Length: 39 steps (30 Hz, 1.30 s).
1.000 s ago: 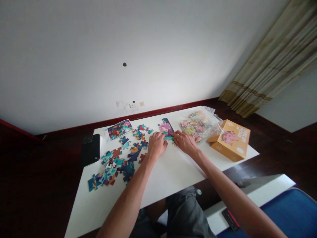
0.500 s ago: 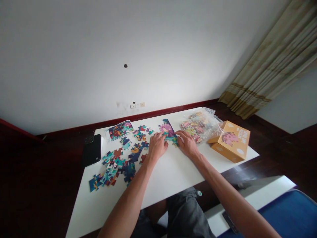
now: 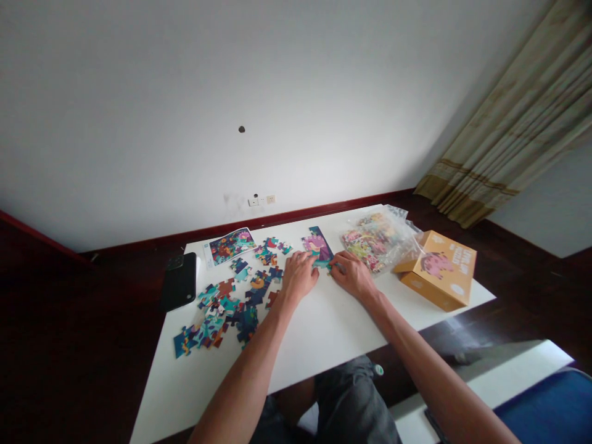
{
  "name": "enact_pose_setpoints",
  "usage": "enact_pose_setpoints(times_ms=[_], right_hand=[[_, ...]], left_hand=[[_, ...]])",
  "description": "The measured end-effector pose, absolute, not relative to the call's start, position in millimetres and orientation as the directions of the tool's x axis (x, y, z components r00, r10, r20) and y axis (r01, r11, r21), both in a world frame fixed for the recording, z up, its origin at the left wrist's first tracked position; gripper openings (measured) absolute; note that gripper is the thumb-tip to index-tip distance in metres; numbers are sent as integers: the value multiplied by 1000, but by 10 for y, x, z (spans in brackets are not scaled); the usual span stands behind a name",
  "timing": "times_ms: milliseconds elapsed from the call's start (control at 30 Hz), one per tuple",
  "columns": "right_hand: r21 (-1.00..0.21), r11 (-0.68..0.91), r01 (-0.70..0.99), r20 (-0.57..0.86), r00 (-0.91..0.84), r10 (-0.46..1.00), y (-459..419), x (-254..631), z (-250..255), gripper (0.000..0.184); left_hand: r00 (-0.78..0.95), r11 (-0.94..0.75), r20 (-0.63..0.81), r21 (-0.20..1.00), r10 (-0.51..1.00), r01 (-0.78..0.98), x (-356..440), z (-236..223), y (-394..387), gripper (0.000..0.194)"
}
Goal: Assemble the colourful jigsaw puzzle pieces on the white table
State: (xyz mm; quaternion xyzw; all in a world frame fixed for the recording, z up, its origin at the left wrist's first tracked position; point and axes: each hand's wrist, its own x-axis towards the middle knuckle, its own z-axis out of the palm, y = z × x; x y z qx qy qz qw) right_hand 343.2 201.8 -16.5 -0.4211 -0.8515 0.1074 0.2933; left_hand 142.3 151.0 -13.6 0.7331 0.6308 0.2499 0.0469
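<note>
Here the left hand (image 3: 300, 277) and right hand (image 3: 354, 275) rest close together on the white surface (image 3: 314, 333). Their fingers (image 3: 309, 262), slightly curled, touch the teal lower end of a partly assembled jigsaw section (image 3: 317, 245); whether they grip it, I cannot tell. Loose jigsaw pieces (image 3: 222, 314) lie to the left, a plastic bag of pieces (image 3: 374, 242) and an orange cardboard box (image 3: 439, 271) to the right.

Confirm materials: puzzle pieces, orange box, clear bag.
The puzzle pieces look like matte printed card with die-cut edges, though the thickness is hard to judge. The orange box seems to be printed cardboard, with a folded flap. The clear bag looks like thin glossy plastic, creased and catching highlights.
</note>
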Motion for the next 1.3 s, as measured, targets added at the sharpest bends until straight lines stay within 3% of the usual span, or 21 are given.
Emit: enact_pose_setpoints(times_ms=[1167,1300], right_hand=[[-511,629,586,368,-513,776,2069,3484,-236,28],[-507,631,587,381,-504,775,2080,3485,-249,26]], left_hand=[[79,-193,304,365,949,911,1422,-132,1482,38],[150,-272,357,320,922,908,1461,55,1429,38]])
